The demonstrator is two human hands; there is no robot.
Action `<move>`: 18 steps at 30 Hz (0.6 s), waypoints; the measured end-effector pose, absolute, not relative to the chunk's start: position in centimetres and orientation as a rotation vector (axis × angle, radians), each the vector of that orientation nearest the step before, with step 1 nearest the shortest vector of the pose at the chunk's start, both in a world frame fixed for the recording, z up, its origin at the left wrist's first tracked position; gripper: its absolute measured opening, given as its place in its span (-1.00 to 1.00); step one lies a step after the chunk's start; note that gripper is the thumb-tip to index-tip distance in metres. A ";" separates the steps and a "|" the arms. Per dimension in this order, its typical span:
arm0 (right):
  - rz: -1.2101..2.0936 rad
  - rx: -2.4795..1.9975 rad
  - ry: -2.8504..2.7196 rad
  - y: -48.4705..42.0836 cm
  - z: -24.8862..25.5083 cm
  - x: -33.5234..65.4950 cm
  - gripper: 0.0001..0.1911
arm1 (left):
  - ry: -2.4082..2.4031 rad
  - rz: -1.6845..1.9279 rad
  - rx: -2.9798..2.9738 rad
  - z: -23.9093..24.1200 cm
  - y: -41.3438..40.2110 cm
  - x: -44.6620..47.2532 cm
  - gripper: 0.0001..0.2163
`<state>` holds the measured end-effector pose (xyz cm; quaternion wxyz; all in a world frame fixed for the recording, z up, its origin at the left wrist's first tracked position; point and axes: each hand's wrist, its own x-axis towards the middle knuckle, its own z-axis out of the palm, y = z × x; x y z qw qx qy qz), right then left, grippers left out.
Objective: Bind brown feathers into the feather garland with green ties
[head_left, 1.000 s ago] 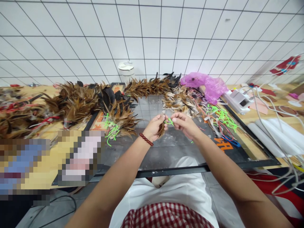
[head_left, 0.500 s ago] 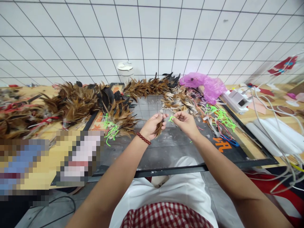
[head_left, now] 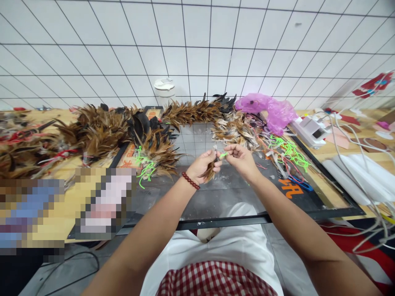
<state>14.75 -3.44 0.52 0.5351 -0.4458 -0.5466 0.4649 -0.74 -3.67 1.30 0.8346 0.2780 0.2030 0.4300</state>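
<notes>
My left hand [head_left: 203,165], with a red bead bracelet on its wrist, is closed around a small bunch of brown feathers [head_left: 210,172] held above the dark cutting mat [head_left: 216,197]. Just right of it, my right hand [head_left: 242,158] pinches a short piece of bright green string [head_left: 223,155] at the top of that bunch. The two hands nearly touch at the fingertips.
Piles of brown and black feathers [head_left: 101,131] lie along the back of the table. Loose green strings [head_left: 288,150] and a pink plastic bag [head_left: 271,109] sit at the right, beside a white device [head_left: 310,129] with white cables. A white lidded cup [head_left: 164,88] stands by the tiled wall.
The hands drew slightly apart with the green string between them half a second ago. Now they have come back together at the top of the feather bunch.
</notes>
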 end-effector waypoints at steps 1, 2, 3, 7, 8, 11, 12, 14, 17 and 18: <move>1.097 -1.074 -1.273 -3.4 0.5 14.8 -0.72 | 0.401 0.876 0.603 1.4 -3.9 -0.7 -0.83; 1.083 -1.080 -1.243 -3.3 0.6 14.9 -0.72 | 0.381 0.852 0.614 1.5 -4.0 -0.7 -0.83; 1.072 -1.080 -1.212 -3.3 0.6 15.0 -0.72 | 0.370 0.845 0.620 1.6 -4.1 -0.7 -0.84; 1.095 -0.986 -1.124 -3.2 1.2 15.4 -0.75 | 0.413 0.970 0.567 1.8 -3.9 -0.6 -0.87; 1.098 -0.958 -1.115 -3.2 1.3 15.5 -0.75 | 0.433 1.009 0.548 1.8 -3.8 -0.6 -0.88; 1.078 -0.924 -1.136 -3.4 1.6 15.7 -0.73 | 0.504 1.082 0.519 2.0 -3.5 -0.6 -0.88; 1.066 -0.921 -1.154 -3.5 1.5 15.7 -0.73 | 0.540 1.098 0.524 2.1 -3.5 -0.5 -0.87; 1.063 -0.910 -1.196 -3.6 1.4 15.7 -0.75 | 0.619 1.131 0.544 2.2 -3.4 -0.5 -0.87; 1.100 -0.904 -1.294 -3.8 1.2 15.7 -0.79 | 0.762 1.179 0.613 1.9 -3.2 -0.3 -0.87; 1.109 -0.906 -1.337 -3.9 1.2 15.7 -0.80 | 0.830 1.189 0.661 1.7 -3.1 -0.3 -0.88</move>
